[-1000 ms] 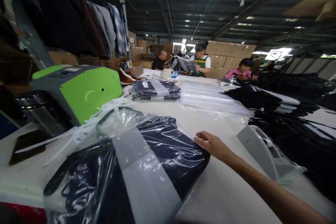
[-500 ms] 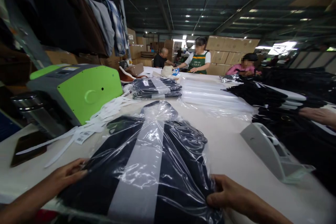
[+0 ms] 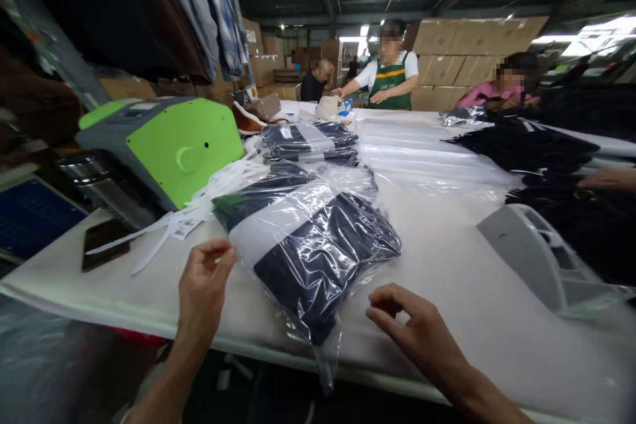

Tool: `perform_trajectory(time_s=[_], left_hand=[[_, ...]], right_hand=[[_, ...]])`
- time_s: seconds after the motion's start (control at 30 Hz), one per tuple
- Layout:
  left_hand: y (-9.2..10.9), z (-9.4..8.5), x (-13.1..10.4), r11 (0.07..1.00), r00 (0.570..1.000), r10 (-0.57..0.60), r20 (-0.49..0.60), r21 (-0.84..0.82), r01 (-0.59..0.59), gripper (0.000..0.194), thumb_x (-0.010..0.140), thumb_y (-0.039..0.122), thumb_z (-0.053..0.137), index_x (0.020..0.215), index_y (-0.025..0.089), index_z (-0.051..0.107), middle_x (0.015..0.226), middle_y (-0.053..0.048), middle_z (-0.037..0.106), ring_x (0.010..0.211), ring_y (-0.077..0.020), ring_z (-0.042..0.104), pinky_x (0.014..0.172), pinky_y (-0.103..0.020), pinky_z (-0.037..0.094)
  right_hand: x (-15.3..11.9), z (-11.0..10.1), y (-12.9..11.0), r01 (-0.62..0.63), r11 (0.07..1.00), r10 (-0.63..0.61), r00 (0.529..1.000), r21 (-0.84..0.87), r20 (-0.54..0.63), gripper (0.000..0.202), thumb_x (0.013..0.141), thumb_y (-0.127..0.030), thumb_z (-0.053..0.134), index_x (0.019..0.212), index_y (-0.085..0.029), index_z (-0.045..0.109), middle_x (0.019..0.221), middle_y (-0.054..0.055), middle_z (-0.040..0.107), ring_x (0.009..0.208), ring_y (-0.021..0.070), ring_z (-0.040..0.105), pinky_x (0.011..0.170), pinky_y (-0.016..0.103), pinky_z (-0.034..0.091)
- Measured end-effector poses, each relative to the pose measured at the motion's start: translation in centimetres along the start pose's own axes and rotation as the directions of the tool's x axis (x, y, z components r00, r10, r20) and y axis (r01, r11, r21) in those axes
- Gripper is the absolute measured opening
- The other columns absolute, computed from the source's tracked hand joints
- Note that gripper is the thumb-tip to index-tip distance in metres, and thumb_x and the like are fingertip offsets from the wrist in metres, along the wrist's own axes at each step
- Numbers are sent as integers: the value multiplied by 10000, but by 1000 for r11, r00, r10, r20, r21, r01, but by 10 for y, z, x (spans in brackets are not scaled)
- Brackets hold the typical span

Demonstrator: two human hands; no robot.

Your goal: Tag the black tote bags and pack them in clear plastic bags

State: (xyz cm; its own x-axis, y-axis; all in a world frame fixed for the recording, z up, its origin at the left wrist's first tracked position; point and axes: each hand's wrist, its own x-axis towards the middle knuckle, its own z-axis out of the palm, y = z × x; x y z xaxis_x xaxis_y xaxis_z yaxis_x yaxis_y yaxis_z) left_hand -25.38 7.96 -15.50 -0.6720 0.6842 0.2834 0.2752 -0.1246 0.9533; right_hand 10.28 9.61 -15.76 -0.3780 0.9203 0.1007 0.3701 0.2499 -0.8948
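Observation:
A clear plastic bag (image 3: pixel 318 245) with a folded dark garment and a pale band inside lies slanted on the white table, its loose lower end hanging past the front edge. My left hand (image 3: pixel 206 285) is at the bag's left edge, thumb and forefinger pinched together; whatever is between the tips is too small to tell. To the right of the bag, my right hand (image 3: pixel 412 321) is off it, fingers curved and thumb apart, holding nothing. Behind the bag sits a stack of bagged dark garments (image 3: pixel 311 141).
On the left are a green machine (image 3: pixel 186 146), a flask (image 3: pixel 106 185), a phone (image 3: pixel 104 245) and white tagged strips (image 3: pixel 183 225). A grey dispenser (image 3: pixel 531 252) and dark garments (image 3: pixel 591 232) are on the right. Another person's hand (image 3: pixel 611 179) reaches in there. People sit and stand behind.
The bag has turned and lies farther from me, its lower end swung rightward. My right hand has let go of it. My left hand has moved right. The view has shifted.

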Motion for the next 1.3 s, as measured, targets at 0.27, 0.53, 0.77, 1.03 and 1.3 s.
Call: perform_trajectory(time_s=[0.27, 0.53, 0.77, 1.03, 1.3], left_hand=[[19, -21, -131, 844, 640, -505, 580, 174, 508, 339, 784, 480, 730, 892, 175, 633, 774, -35, 678, 758, -223, 684, 641, -301, 549], [31, 14, -171, 918, 721, -387, 574, 312, 244, 263, 749, 314, 722, 962, 223, 598, 866, -8, 682, 747, -188, 624, 672, -278, 441], [22, 31, -163, 920, 889, -189, 417, 391, 13, 108, 846, 270, 602, 942, 222, 599, 928, -37, 697, 874, -228, 645, 774, -310, 407], [14, 36, -135, 918, 702, -363, 612, 108, 381, 421, 878, 593, 523, 852, 180, 602, 622, -3, 625, 502, -160, 604, 460, -241, 427], [24, 31, -123, 806, 606, -461, 648, 19, 592, 702, 743, 671, 707, 1186, 146, 565, 812, -104, 724, 642, -244, 714, 482, -293, 546]], right_hand=[[28, 34, -43, 714, 612, -630, 700, -341, 336, 429, 853, -252, 751, 1255, -202, 610, 1236, 75, 680, 1194, 251, 578, 1090, 464, 414], [45, 40, -51, 751, 564, -487, 639, -344, 595, 436, 874, -251, 716, 1285, -210, 577, 1233, 73, 667, 1116, 234, 595, 993, 419, 480], [43, 54, -44, 768, 512, -541, 636, -384, 550, 375, 853, -148, 672, 1221, -156, 599, 1184, 109, 695, 1072, 249, 625, 940, 401, 518], [47, 53, -44, 720, 553, -537, 693, -419, 481, 253, 816, -73, 645, 1032, -202, 674, 887, 32, 714, 836, 203, 644, 751, 309, 508], [50, 46, -66, 708, 590, -594, 706, -387, 386, 206, 821, -77, 610, 973, -200, 677, 855, 27, 710, 797, 184, 643, 749, 303, 500]])
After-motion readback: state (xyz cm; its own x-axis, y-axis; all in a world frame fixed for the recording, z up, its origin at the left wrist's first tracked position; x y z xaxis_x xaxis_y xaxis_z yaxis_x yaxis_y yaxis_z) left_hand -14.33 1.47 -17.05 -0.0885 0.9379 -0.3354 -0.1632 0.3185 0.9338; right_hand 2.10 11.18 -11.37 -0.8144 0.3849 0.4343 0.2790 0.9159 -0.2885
